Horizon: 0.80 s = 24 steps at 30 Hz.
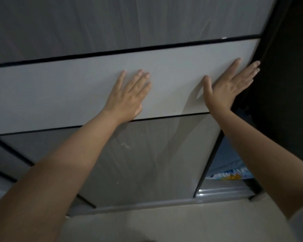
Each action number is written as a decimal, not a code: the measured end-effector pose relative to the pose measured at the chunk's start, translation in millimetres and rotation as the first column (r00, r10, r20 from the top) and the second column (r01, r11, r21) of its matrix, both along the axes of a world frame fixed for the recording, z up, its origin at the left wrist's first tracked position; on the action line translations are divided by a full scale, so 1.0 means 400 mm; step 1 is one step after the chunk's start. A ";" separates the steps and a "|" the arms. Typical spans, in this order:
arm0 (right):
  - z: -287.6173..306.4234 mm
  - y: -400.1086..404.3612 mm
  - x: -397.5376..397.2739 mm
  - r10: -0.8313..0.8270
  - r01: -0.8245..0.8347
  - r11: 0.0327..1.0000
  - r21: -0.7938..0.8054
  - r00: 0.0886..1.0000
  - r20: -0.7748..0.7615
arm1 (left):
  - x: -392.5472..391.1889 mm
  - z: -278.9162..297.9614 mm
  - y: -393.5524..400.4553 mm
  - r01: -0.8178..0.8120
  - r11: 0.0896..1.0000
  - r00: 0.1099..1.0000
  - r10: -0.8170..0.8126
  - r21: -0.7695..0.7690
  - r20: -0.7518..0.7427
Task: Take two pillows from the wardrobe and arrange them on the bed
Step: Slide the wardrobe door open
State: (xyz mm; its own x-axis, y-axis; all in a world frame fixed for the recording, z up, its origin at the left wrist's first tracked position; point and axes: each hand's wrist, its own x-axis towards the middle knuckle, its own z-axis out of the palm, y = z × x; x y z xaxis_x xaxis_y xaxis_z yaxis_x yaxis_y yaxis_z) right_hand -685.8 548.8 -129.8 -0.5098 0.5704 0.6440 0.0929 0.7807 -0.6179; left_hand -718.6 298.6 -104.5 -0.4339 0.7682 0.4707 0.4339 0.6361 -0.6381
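Note:
A wardrobe sliding door (77, 88) fills the head view, with a white band across the middle and grey glossy panels above and below. My left hand (129, 95) lies flat on the white band, fingers spread. My right hand (231, 84) presses flat near the door's right edge, its fingertips reaching over that edge. To the right the wardrobe interior (283, 84) is dark and partly uncovered. A blue fabric item (224, 161) shows low inside the opening. I cannot tell whether it is a pillow.
A grey bottom rail (222, 191) runs under the door. A pale tiled floor (164, 222) lies below it. Another door panel with black trim (5, 154) sits at the lower left.

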 end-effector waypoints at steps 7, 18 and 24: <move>-0.031 -0.252 -0.041 0.053 -0.052 0.998 -0.019 0.996 0.068 | -0.116 -0.057 -0.194 0.136 0.990 0.972 -0.124 0.047 -0.199; -0.086 -0.689 -0.072 0.106 -0.097 0.994 -0.052 0.971 0.213 | -0.182 -0.050 -0.551 0.143 0.989 0.973 -0.134 0.037 -0.190; -0.080 -0.846 -0.074 0.117 -0.111 0.993 -0.036 0.946 0.303 | -0.188 -0.034 -0.685 0.133 0.991 0.984 -0.127 0.036 -0.124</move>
State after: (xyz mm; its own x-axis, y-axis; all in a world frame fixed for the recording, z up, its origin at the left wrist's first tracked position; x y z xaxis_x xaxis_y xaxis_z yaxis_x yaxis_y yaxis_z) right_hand -715.3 210.3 -161.9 -0.7422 0.5069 0.4384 0.1893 0.7860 -0.5885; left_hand -793.9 24.7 -118.1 -0.2696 0.7917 0.5482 0.4361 0.6079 -0.6635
